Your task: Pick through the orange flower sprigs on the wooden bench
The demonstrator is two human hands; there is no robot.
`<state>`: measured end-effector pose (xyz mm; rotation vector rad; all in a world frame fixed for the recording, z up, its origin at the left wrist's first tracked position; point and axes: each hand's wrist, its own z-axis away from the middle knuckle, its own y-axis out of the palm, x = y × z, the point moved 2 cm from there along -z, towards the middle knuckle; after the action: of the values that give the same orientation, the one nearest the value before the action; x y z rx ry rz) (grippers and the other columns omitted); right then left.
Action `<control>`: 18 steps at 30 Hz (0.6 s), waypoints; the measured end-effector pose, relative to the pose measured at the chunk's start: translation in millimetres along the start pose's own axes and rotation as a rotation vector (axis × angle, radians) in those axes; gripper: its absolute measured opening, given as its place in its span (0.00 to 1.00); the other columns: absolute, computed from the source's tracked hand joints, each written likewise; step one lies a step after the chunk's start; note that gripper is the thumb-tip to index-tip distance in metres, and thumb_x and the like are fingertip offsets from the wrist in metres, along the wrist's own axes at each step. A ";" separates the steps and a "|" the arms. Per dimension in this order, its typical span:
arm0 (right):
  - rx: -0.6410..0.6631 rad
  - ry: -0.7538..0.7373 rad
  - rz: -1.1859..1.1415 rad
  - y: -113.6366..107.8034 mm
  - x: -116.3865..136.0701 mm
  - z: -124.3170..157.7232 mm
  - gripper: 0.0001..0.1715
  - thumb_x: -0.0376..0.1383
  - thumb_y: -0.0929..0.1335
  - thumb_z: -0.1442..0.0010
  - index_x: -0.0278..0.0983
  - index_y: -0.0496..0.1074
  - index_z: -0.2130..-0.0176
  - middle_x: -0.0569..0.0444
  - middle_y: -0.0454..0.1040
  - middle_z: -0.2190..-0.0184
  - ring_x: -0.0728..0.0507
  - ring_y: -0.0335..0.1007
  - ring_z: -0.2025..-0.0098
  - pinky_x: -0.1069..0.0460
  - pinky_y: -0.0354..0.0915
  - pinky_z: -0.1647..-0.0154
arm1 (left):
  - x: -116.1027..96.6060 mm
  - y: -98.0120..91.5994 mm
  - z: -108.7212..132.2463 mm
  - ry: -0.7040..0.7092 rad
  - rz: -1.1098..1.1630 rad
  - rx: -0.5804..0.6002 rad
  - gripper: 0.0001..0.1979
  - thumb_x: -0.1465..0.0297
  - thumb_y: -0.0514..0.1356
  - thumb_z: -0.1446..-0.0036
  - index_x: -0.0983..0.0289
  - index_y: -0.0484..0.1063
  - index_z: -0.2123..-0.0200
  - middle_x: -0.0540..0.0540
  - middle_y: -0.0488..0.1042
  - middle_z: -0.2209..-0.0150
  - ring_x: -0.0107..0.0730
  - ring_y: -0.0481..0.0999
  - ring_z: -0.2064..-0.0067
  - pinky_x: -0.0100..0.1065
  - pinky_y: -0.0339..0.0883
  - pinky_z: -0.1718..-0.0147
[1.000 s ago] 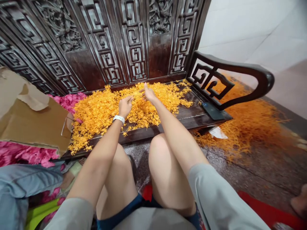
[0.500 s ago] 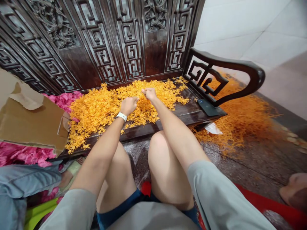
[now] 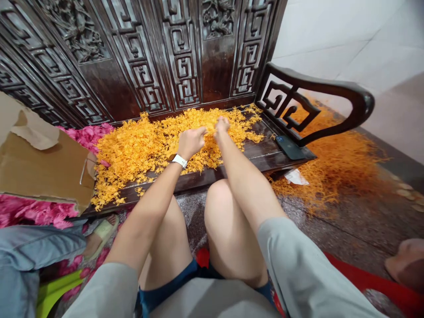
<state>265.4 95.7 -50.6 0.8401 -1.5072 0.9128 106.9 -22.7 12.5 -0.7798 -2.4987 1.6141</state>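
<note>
A broad heap of small orange-yellow artificial flower pieces (image 3: 130, 143) covers much of a dark wooden bench seat (image 3: 260, 152). Over the middle of this heap is my left hand (image 3: 192, 142), a white-banded watch (image 3: 179, 160) on its wrist. Its thumb and forefinger are pinched together towards the right. Just beyond and to the right, my right hand (image 3: 222, 126) has its fingers curled closed, close to the left fingertips. Whatever lies between the fingers of either hand is too small and blurred against the orange heap to make out.
A cardboard box (image 3: 43, 176) stands left, with pink artificial flowers (image 3: 88, 138) around it. A dark phone (image 3: 289, 147) lies by the bench's curved armrest (image 3: 361, 104). An orange stringy pile (image 3: 341, 163) spreads over the floor at right. Another person's jeans-clad leg (image 3: 39, 249) is at lower left.
Both my hands have moved to the right over the orange heap, the left by a little more. The view has shifted slightly, and the heap looks much the same.
</note>
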 end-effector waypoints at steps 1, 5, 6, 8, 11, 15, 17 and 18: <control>-0.019 0.037 -0.011 -8.6 -7.2 -4.1 0.22 0.35 0.51 0.21 0.40 0.63 0.65 0.62 0.56 0.74 0.48 0.57 0.74 0.54 0.62 0.67 | 0.1 -3.3 -0.1 -0.004 0.022 -0.028 0.16 0.67 0.53 0.23 0.61 0.82 0.54 0.60 0.83 0.66 0.42 0.79 0.63 0.40 0.58 0.64; -0.010 0.110 -0.060 -28.0 -20.7 -11.3 0.16 0.38 0.58 0.21 0.38 0.69 0.60 0.57 0.67 0.68 0.49 0.64 0.70 0.53 0.66 0.65 | 16.4 -7.4 -1.0 -0.083 0.075 -0.041 0.16 0.67 0.52 0.22 0.62 0.81 0.53 0.61 0.83 0.64 0.43 0.79 0.62 0.40 0.58 0.63; 0.015 0.070 -0.030 -27.5 -17.9 -11.3 0.13 0.39 0.62 0.22 0.37 0.71 0.59 0.53 0.71 0.64 0.48 0.69 0.65 0.52 0.69 0.61 | 22.1 -6.0 -1.1 -0.091 0.080 -0.027 0.16 0.66 0.52 0.22 0.63 0.81 0.54 0.62 0.83 0.63 0.44 0.79 0.61 0.40 0.58 0.63; 0.042 -0.086 0.106 -22.4 -5.2 -8.9 0.08 0.39 0.69 0.25 0.36 0.75 0.56 0.47 0.74 0.53 0.43 0.73 0.51 0.48 0.71 0.49 | 32.4 -1.8 -1.0 -0.087 0.087 0.000 0.16 0.66 0.53 0.23 0.62 0.81 0.55 0.63 0.84 0.59 0.47 0.80 0.58 0.41 0.59 0.62; 0.159 -0.309 0.258 -10.1 22.5 2.1 0.14 0.44 0.71 0.26 0.36 0.77 0.57 0.45 0.74 0.49 0.39 0.71 0.41 0.45 0.69 0.39 | 42.8 4.1 -0.7 -0.083 0.094 0.011 0.15 0.68 0.54 0.24 0.62 0.83 0.54 0.64 0.85 0.56 0.49 0.80 0.55 0.40 0.60 0.61; 0.712 -0.160 0.162 2.3 51.2 29.3 0.29 0.55 0.67 0.25 0.32 0.77 0.62 0.47 0.77 0.67 0.45 0.75 0.64 0.51 0.70 0.61 | 51.5 6.9 0.2 -0.115 0.080 0.015 0.16 0.69 0.54 0.25 0.62 0.85 0.54 0.65 0.86 0.58 0.48 0.80 0.57 0.40 0.61 0.61; 0.909 -0.130 0.167 4.9 60.0 42.3 0.26 0.51 0.71 0.27 0.31 0.77 0.64 0.50 0.75 0.74 0.48 0.70 0.73 0.54 0.65 0.69 | 56.0 6.0 1.5 -0.124 0.064 0.029 0.17 0.71 0.54 0.26 0.62 0.85 0.52 0.64 0.86 0.58 0.48 0.80 0.58 0.40 0.60 0.62; 0.942 -0.161 0.178 6.3 62.9 46.4 0.23 0.47 0.73 0.28 0.32 0.76 0.67 0.52 0.74 0.77 0.49 0.68 0.75 0.55 0.62 0.71 | 58.2 5.0 2.2 -0.125 0.054 0.039 0.17 0.72 0.54 0.27 0.62 0.85 0.52 0.63 0.86 0.58 0.48 0.81 0.58 0.40 0.60 0.62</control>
<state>232.0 55.6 7.9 1.4802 -1.2625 1.7742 57.5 3.1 -5.2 -0.7710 -2.5411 1.7769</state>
